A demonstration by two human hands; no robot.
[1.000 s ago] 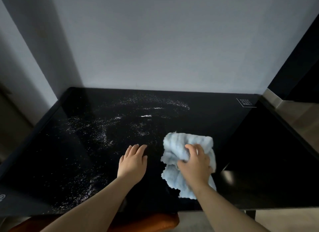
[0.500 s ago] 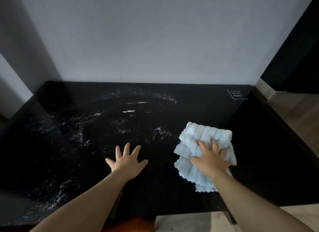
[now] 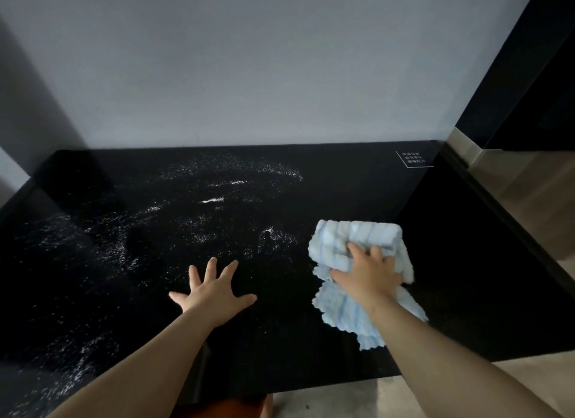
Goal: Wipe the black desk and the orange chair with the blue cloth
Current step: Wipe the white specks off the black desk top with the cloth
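Lying on the right part of the black desk [image 3: 466,262], the blue cloth [image 3: 357,240] is gripped by the right hand [image 3: 367,274]. The left hand [image 3: 214,293] is laid flat and spread on the desk, near white specks [image 3: 214,200]. Below, the orange chair [image 3: 236,408] is perhaps seen.

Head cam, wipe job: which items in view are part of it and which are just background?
Job: blue cloth, gripped by right hand; black desk with white specks; left hand flat on it; orange chair edge below.
Background: white label, grey wall, dark cabinet.
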